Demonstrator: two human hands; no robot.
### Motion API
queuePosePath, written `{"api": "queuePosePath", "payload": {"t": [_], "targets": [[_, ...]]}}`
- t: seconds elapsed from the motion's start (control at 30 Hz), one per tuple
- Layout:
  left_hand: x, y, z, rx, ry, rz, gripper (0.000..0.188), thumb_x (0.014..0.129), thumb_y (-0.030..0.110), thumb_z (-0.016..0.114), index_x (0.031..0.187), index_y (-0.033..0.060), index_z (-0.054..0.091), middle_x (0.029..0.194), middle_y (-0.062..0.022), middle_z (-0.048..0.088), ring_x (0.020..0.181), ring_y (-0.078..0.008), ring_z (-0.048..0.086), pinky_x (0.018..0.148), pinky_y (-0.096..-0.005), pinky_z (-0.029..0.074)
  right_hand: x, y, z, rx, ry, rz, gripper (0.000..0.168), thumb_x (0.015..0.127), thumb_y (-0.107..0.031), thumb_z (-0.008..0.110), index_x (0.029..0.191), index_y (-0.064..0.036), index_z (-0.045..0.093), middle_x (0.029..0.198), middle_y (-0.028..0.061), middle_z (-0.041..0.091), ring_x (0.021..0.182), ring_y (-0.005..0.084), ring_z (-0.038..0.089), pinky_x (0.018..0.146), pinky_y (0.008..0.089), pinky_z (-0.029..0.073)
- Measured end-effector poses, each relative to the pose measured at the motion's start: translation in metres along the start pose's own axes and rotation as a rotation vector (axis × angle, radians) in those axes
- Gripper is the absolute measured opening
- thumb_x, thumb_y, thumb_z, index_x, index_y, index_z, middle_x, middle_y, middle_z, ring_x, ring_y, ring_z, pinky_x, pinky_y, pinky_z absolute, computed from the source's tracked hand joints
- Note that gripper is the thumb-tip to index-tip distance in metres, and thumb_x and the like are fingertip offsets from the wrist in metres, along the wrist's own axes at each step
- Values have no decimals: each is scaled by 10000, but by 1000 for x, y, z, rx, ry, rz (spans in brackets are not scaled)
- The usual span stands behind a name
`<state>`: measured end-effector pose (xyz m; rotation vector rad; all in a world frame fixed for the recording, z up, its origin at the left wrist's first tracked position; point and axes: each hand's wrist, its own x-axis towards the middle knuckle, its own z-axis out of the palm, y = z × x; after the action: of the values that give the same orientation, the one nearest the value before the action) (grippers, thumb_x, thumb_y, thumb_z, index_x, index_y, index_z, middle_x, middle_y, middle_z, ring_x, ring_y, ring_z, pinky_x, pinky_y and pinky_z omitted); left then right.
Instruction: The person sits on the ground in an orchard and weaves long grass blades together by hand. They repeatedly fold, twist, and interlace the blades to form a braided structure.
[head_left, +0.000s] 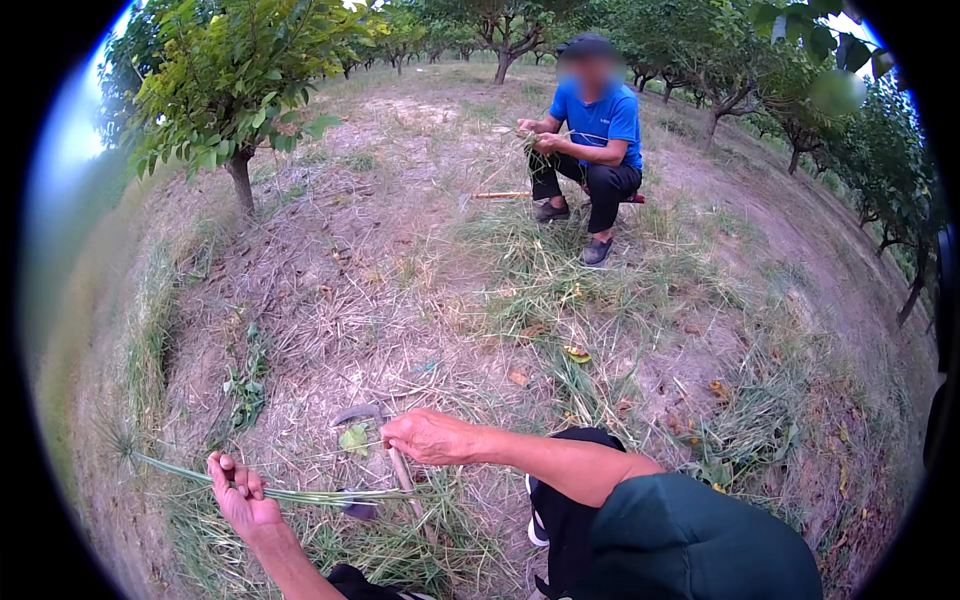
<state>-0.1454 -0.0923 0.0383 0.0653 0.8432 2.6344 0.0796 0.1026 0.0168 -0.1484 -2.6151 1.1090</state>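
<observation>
My left hand (241, 491) is closed around a thin bundle of long green grass stalks (322, 496). The bundle reaches right, across the wooden handle of a sickle (405, 476), and its feathery seed end (129, 448) sticks out to the left. With fingertips pinched together, my right hand (427, 437) appears to hold a thin grass strand (330, 456) that stretches towards the left hand. The sickle's curved blade (355, 415) lies on the ground beyond the bundle, and the right hand partly covers the tool. A green leaf (353, 439) rests beside the blade.
Facing me, a person in a blue shirt (600, 116) sits low and holds grass (536, 142) in both hands. A wooden-handled tool (501, 195) lies near their feet. Cut grass (420, 551) covers the ground around my legs. A tree (241, 180) stands at left.
</observation>
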Motion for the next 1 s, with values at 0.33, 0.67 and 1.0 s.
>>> {"api": "queuePosePath", "payload": {"t": [0.33, 0.67, 1.0], "targets": [[6, 3, -19, -62, -61, -12, 161, 936, 231, 496, 937, 73, 527, 700, 22, 505, 424, -32, 262, 317, -181, 191, 11, -6, 16, 47, -147, 32, 342, 718, -86, 451, 1012, 27, 584, 741, 183, 605, 694, 276, 603, 633, 389, 466], [-33, -23, 24, 11, -50, -110, 153, 938, 195, 489, 948, 43, 508, 713, 4, 486, 470, -54, 295, 363, -191, 215, 22, -17, -18, 265, 506, 197, 392, 822, -119, 571, 1194, 0, 529, 1023, 146, 629, 873, 219, 610, 804, 321, 478], [-38, -29, 33, 40, -91, -145, 147, 941, 184, 482, 954, 39, 505, 720, -1, 486, 485, -55, 306, 377, -195, 219, 23, -27, 39, 671, -206, 370, 281, 834, -92, 535, 1063, 57, 601, 813, 94, 646, 610, 88, 565, 573, 241, 472]]}}
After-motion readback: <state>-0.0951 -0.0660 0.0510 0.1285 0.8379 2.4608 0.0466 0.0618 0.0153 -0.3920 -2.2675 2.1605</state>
